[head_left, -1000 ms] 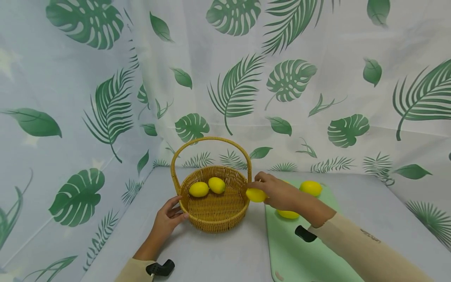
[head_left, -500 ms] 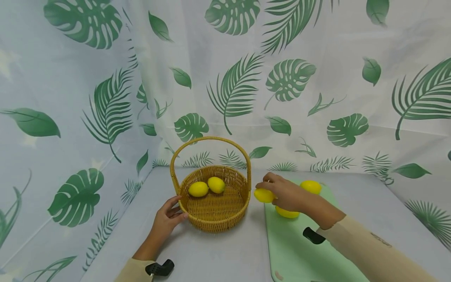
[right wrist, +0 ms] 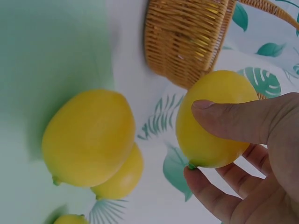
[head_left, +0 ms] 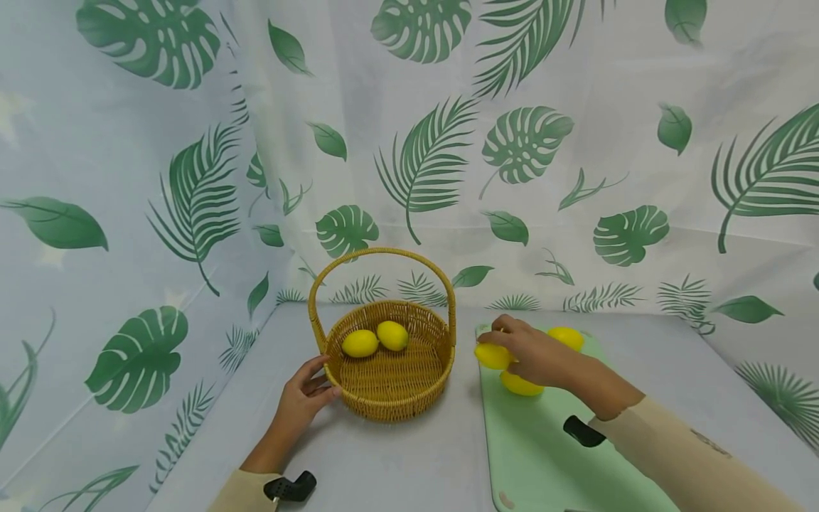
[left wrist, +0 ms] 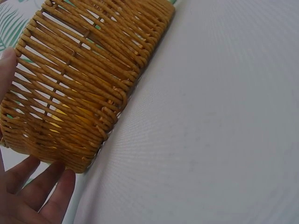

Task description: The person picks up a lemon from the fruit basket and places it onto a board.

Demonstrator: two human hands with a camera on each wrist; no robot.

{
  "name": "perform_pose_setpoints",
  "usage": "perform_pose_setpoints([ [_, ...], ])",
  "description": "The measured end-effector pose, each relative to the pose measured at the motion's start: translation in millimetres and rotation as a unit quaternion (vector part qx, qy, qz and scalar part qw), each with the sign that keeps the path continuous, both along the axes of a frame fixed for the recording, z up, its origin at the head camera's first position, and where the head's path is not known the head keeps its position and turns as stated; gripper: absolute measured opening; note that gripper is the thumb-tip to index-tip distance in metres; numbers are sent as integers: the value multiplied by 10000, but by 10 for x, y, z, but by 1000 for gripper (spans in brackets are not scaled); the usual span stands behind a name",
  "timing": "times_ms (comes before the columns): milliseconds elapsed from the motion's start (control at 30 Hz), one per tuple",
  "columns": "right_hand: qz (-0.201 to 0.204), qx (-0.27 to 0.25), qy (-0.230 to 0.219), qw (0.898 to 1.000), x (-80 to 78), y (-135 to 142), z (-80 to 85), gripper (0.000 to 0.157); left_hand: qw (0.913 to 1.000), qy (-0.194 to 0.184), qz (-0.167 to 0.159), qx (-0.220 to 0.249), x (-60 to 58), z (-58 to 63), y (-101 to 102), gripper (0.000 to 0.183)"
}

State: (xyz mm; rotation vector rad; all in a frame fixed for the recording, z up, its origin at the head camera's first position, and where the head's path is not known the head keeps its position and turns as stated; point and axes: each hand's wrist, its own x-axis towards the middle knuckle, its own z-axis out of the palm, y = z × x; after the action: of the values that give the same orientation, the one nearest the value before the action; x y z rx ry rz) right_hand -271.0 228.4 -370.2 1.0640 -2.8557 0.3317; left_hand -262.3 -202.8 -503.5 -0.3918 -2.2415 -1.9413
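Note:
My right hand [head_left: 534, 352] pinches a yellow lemon [right wrist: 217, 123] between thumb and fingers, over the left edge of the green cutting board [head_left: 544, 448]. Just below it in the head view, another lemon [head_left: 521, 384] lies on the board. Farther back is one more lemon [head_left: 566, 338], partly covered by the hand. My left hand [head_left: 307, 391] touches the left side of the wicker basket [head_left: 393, 409]; its thumb [left wrist: 5, 70] is at the rim and its fairly straight fingers [left wrist: 44, 186] rest against the woven wall. Inside the basket are two lemons [head_left: 360, 343], side by side.
The basket's tall arched handle [head_left: 384, 251] stands upright. White tabletop [head_left: 422, 462] separates basket and board. A leaf-printed curtain [head_left: 435, 142] encloses the back and left side. In the right wrist view, a further lemon [right wrist: 70, 219] shows at the bottom edge.
My right hand has moved right with its lemon, from beside the basket's rim to over the board. The left hand, the basket and the two lemons inside have stayed put.

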Motion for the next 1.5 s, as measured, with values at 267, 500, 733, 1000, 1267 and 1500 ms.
perform_pose_setpoints([
  [267,-176,17,-27,9998,22,103,-9,57,10000,39,0,8,3,-4,9,69],
  [500,-94,-12,96,9999,34,218,-31,56,10000,-30,-31,45,-28,-35,10,69],
  [733,-350,3,22,9994,64,315,-67,56,10000,-3,27,22,-9,-19,20,68],
  [1000,-440,-156,-34,9989,102,405,-78,57,9999,-135,16,5,-16,-7,20,69],
  [1267,-379,-250,57,9990,136,532,-109,57,9996,-257,-99,31,-28,7,2,71],
  [1500,-420,-185,55,9989,152,619,-146,58,10000,-21,-4,95,-5,3,0,67],
])
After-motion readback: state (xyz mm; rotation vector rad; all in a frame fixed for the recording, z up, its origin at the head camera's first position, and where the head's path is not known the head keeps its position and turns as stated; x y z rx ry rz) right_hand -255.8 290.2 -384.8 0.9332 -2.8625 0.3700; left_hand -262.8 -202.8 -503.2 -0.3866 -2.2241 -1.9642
